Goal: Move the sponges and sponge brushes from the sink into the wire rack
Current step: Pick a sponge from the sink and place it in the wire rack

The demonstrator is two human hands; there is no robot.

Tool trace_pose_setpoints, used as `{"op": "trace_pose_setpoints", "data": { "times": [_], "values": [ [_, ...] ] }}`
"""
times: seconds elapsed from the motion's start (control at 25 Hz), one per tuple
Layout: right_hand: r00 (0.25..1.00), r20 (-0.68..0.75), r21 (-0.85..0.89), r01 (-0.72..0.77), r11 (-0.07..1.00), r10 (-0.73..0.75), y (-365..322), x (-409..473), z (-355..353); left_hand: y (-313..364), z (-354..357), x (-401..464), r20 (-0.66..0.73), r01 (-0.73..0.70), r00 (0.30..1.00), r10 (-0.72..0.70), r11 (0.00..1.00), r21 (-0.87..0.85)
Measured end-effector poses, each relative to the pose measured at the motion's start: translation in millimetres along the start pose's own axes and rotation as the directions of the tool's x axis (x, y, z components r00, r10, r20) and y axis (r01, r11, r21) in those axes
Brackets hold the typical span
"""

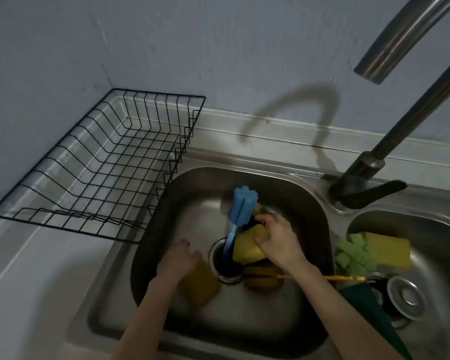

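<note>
Head view looks down into the left sink basin (283, 188), where the right hand (276, 237) has its fingers curled round a yellow sponge (247, 246) lying just beside the drain (225, 261). Sponge of this kind is probably light and soft, likely wet, so it should squash under the grip rather than slip — taking it across its broad faces looks sound. A blue brush (240, 207) leans up out of the drain, its foam head uppermost; its thin handle seems the stiffer part and the better place to hold, though the right hand is close against it and contact cannot be told. The left hand (178, 261) rests on a second sponge (200, 284) on the basin floor, fingers bent over its edge; whether they have closed on it is unclear. A yellow brush (264, 278) lies under the right wrist. In the right basin sit a green brush (353, 255) and another sponge (390, 252). The rack (96, 172) stands bare on the counter at the left, touching the sink rim — a short lift away. Steel looks slick and dim; the tap (369, 175) stands behind.
</note>
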State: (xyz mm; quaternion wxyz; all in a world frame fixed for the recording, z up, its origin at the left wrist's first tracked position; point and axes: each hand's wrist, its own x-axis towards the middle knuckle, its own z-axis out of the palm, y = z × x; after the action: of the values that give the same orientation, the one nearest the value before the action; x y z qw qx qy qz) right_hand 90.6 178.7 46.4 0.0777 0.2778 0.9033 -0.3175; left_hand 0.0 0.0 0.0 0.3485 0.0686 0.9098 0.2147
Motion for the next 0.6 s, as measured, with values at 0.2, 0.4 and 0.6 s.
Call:
{"op": "trace_pose_setpoints", "data": {
  "times": [0.2,0.4,0.6],
  "values": [
    [0.98,0.16,-0.14,-0.097,0.985,0.119,5.6,11.8,16.9,-21.4,20.3,18.6,0.102,0.199,0.974,-0.2,0.98,0.019],
    [0.964,0.217,-0.158,-0.123,0.98,0.156,14.2,17.4,24.8,-24.7,31.3,25.2,0.128,0.25,0.959,-0.252,0.968,0.036],
    [0.97,0.203,-0.138,-0.11,0.984,0.137,18.1,15.9,27.4,-21.2,31.1,24.7,0.107,0.223,0.969,-0.224,0.975,0.015]
  ]
}}
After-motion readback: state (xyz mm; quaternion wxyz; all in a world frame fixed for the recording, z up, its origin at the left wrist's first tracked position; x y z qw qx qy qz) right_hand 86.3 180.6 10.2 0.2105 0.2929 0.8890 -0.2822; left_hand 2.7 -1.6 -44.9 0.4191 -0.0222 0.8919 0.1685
